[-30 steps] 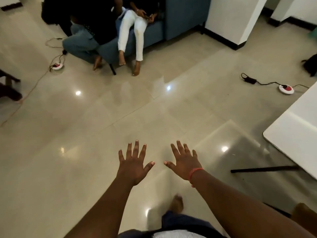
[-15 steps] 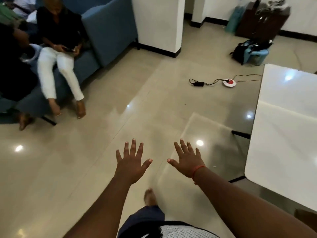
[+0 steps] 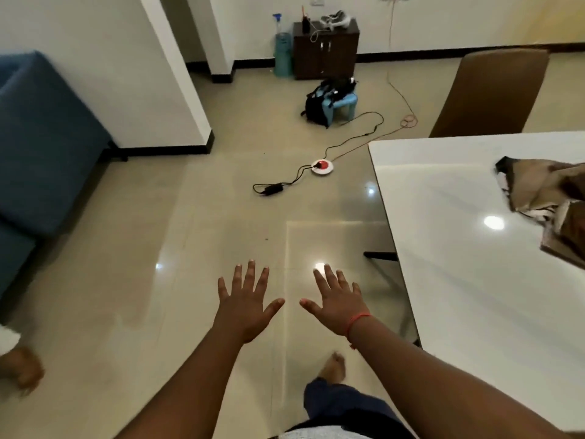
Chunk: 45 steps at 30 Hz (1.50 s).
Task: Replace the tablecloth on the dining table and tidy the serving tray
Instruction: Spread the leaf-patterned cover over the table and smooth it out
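The white dining table (image 3: 468,280) fills the right side, its glossy top bare along the near edge. A crumpled brown and beige cloth (image 3: 547,194) lies on it at the far right, partly cut off by the frame. My left hand (image 3: 247,302) and my right hand (image 3: 337,299) are stretched out over the tiled floor, fingers spread, holding nothing. Both hands are left of the table and apart from it. A red thread circles my right wrist. No serving tray is in view.
A brown chair (image 3: 487,93) stands behind the table. On the floor ahead lie a white and red power socket (image 3: 322,166) with cables and a black adapter (image 3: 272,188). A blue sofa (image 3: 41,144), a white pillar (image 3: 126,68), a black bag (image 3: 326,99), a dark cabinet (image 3: 326,49) are around.
The view has swung right: the seated people slid out on the left, the table and the cloth on it came into sight. Both hands stay spread in front of me.
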Tool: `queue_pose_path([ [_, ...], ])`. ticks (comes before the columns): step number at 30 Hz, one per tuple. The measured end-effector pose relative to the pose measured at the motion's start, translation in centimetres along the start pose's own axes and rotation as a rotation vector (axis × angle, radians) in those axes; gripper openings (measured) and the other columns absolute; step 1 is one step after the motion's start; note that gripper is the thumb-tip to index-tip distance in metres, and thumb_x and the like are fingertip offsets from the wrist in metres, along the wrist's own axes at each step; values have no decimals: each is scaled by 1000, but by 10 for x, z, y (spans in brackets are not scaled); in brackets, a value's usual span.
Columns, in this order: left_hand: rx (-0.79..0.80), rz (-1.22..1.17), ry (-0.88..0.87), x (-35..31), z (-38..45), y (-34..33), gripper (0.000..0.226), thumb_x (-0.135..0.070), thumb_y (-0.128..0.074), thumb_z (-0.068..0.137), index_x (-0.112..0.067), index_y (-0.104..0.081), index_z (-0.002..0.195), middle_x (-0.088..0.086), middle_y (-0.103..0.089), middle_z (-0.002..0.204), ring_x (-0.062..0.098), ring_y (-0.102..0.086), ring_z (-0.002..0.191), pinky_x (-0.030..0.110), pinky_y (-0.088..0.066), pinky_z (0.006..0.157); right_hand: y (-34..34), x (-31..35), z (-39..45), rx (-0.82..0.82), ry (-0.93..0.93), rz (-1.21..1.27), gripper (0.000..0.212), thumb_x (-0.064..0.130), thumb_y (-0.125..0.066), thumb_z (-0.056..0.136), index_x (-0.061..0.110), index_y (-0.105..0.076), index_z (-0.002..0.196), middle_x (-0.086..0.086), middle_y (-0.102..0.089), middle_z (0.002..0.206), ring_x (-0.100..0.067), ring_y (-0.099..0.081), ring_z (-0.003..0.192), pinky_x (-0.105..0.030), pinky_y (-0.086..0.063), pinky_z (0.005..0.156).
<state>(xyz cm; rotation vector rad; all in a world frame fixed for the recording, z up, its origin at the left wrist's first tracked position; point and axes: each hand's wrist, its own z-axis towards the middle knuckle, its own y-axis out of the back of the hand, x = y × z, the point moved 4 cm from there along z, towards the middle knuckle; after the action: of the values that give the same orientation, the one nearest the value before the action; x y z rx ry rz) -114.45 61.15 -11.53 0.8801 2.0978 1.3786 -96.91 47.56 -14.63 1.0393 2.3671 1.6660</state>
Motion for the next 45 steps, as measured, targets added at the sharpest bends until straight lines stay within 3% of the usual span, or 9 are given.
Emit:
queue_pose_path([
  [10,20,117,-355,-120,190,85,86,-83,15,75,-38,30,146,-1,36,156,25,28,147,59,10,116,98,-130,76,-151,-253,175,103,89,-1,73,31,2,158,1,9,167,-25,5,153,-49,-8,123],
  [13,11,163,-509,-175,250,107,83,-83,11,77,-39,29,145,-1,34,157,25,26,147,58,9,116,120,-174,88,-235,-373,262,101,88,0,73,32,4,158,3,10,166,-21,7,153,-45,-4,124],
  [18,16,211,-800,-271,333,125,79,-80,-2,88,-38,25,149,-2,32,158,25,24,148,60,6,117,146,-240,96,-315,-617,327,87,80,-15,88,30,1,159,2,8,166,-21,6,153,-42,-4,124],
  [25,35,318,-1137,-364,409,148,83,-79,15,82,-36,17,153,-2,28,159,27,18,150,57,9,117,174,-293,86,-452,-1045,459,117,87,14,66,21,-14,158,-9,-8,166,-29,-11,152,-41,-18,122],
  [30,90,347,-1178,-398,443,140,89,-78,21,77,-33,13,154,1,22,161,29,12,151,58,3,118,173,-321,85,-445,-1174,570,73,62,-35,97,19,-26,155,-9,-8,166,-34,-27,146,-44,-33,115],
  [36,170,384,-1184,-427,459,138,107,-82,34,60,-33,17,153,-2,31,157,25,19,150,55,6,120,204,-403,100,-480,-1191,566,56,47,-45,101,22,-36,150,-4,0,166,-30,-53,126,-40,-47,101],
  [39,188,398,-1170,-434,476,142,111,-82,35,58,-31,14,155,-3,30,157,24,19,150,53,6,121,225,-448,115,-503,-1160,530,48,38,-48,101,14,-47,142,-3,-4,165,-30,-60,114,-37,-49,95],
  [43,170,388,-1121,-440,499,151,111,-83,28,65,-26,3,157,0,16,163,26,6,153,51,1,120,237,-481,130,-506,-1120,480,38,26,-53,98,5,-52,130,-8,-32,154,-30,-54,122,-37,-45,100],
  [45,187,371,-1105,-446,506,155,101,-81,11,75,-24,2,158,1,10,165,25,3,153,50,-2,121,243,-486,132,-565,-1148,427,33,18,-56,96,5,-56,126,-10,-44,143,-30,-47,126,-36,-40,104],
])
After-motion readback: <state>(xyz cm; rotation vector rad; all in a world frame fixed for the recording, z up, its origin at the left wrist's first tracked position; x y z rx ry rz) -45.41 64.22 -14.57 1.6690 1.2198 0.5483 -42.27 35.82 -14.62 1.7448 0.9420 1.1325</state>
